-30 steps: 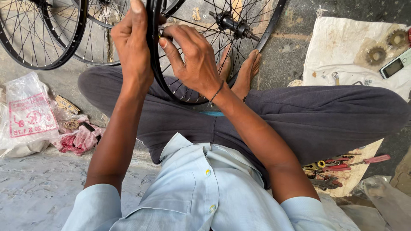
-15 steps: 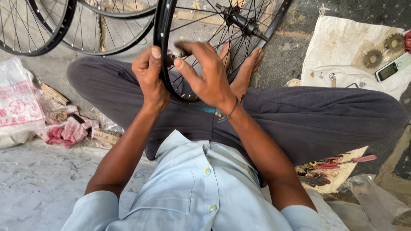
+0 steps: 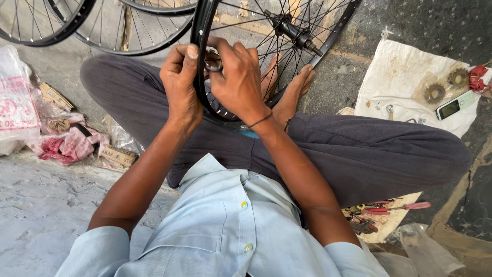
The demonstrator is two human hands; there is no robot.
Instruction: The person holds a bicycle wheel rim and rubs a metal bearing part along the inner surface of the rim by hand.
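Far left, a white plastic bag (image 3: pixel 15 110) with pink print slumps on the floor, its contents hidden, and beside it lies a heap of pink rag (image 3: pixel 69 146). Moving in, the left hand (image 3: pixel 180 84) is curled around the black wheel rim (image 3: pixel 197 61), thumb up along its edge, holding it upright over the crossed legs. Right against it, the right hand (image 3: pixel 238 79) closes its fingertips on a small round metal tool (image 3: pixel 213 64) pressed at the rim's inner side; how tight that pinch is cannot be told. The hub (image 3: pixel 292 31) sits above, spokes fanning out, bare feet just under the rim. The risk here: the little tool could slip off its seat if the rim rolls in that left grip, and fingers sit close among the spokes. Rightward, a white cloth (image 3: pixel 405 77) carries two cog sprockets (image 3: pixel 434 92) and a phone (image 3: pixel 453 106); lower down, red-handled tools (image 3: pixel 382 210) lie on another sheet.
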